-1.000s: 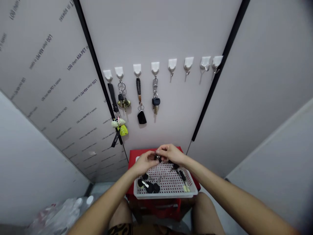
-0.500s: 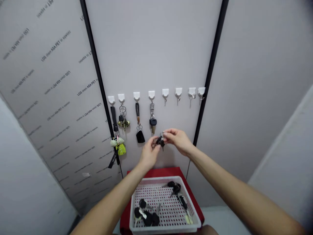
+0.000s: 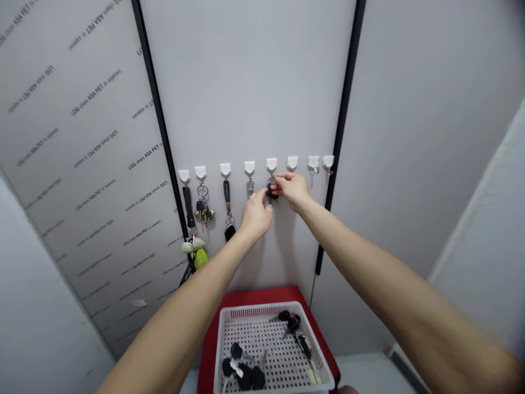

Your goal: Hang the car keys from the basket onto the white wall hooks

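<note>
A small bunch of dark-headed keys (image 3: 271, 192) is right under the fifth white wall hook (image 3: 271, 164), its ring close against the metal hook. Whether the ring is over the hook I cannot tell. My right hand (image 3: 293, 189) pinches the ring and the top of the bunch from the right. From the left, my left hand (image 3: 257, 212) closes its fingertips on the keys' lower part. My left hand hides most of the key set hanging from the fourth hook (image 3: 249, 167).
Several key sets hang on the left, among them brass-coloured keys (image 3: 205, 213) and a black strap (image 3: 187, 207). Bare hooks (image 3: 313, 163) continue to the right. Below, a white perforated basket (image 3: 223, 312) with more black keys (image 3: 246, 375) rests on a red-covered stand (image 3: 262, 296).
Both hands have risen with the bunch of keys, from below the hook row up to the fifth hook. The view has shifted slightly.
</note>
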{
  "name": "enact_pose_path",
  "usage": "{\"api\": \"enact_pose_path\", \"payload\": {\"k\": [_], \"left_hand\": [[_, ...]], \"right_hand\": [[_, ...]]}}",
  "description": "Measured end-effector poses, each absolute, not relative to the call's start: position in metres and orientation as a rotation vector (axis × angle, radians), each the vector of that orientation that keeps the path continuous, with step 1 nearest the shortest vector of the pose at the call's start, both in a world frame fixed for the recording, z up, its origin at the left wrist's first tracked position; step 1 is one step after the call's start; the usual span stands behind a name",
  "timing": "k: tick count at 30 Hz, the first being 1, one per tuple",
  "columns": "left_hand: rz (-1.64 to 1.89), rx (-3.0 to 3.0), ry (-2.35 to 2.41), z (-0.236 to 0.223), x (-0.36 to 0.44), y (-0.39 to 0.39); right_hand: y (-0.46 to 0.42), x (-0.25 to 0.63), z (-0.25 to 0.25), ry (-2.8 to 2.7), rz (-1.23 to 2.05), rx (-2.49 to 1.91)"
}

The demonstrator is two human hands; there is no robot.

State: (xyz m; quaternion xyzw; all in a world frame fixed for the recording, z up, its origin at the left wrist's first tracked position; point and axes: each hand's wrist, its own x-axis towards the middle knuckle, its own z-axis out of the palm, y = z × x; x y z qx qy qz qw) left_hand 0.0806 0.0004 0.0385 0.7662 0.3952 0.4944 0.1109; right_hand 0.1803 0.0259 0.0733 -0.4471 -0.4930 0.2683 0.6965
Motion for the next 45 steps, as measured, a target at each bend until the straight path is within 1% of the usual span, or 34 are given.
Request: {"api": "enact_pose_path", "payload": {"k": [3, 5, 7, 9, 11, 13, 16, 18, 21, 25, 29, 31, 35, 41, 45], "left_hand": [[1.412, 2.309, 1.121, 0.024, 0.073, -0.010], [1.353, 2.335, 1.123, 0.005, 0.064, -0.018], [1.241, 2.341, 1.150, -0.021, 0.051, -0.025], [1.062, 2.345, 1.188, -0.053, 0.037, -0.031], [0.814, 2.374, 1.219, -0.088, 0.023, -0.038], [0.514, 2.422, 1.235, -0.120, 0.009, -0.045], [0.105, 2.515, 1.221, -0.153, -0.004, -0.055], [-0.071, 2.583, 1.211, -0.163, -0.008, -0.061], [-0.207, 2.666, 1.222, -0.168, -0.009, -0.067], [-0.218, 2.742, 1.229, -0.167, -0.007, -0.067], [-0.204, 2.769, 1.233, -0.168, -0.008, -0.063], [-0.235, 2.753, 1.244, -0.169, -0.008, -0.061], [-0.238, 2.697, 1.281, -0.171, -0.007, -0.058], [0.138, 2.334, 1.322, -0.165, -0.009, -0.045], [0.397, 2.001, 1.217, -0.156, -0.007, -0.036]], "right_hand": [[0.023, 0.183, 0.065, -1.121, 0.532, -1.039], [0.018, 0.187, 0.052, -1.146, 0.431, -1.028], [0.011, 0.191, 0.029, -1.195, 0.330, -1.038], [0.002, 0.193, -0.006, -1.301, 0.302, -1.114], [-0.013, 0.189, -0.050, -1.469, 0.384, -1.246], [-0.030, 0.180, -0.096, -1.667, 0.541, -1.362], [-0.056, 0.164, -0.149, -1.974, 0.742, -1.376], [-0.070, 0.155, -0.169, -2.194, 0.792, -1.342], [-0.082, 0.145, -0.183, -2.477, 0.719, -1.300], [-0.086, 0.138, -0.186, -2.685, 0.559, -1.317], [-0.081, 0.144, -0.186, -2.734, 0.465, -1.515], [-0.078, 0.151, -0.185, -2.691, 0.448, -1.582], [-0.073, 0.169, -0.179, -2.624, 0.507, -1.561], [-0.071, 0.188, -0.165, -2.615, 0.678, -1.592], [-0.070, 0.179, -0.157, -2.341, 0.746, -1.467]]}}
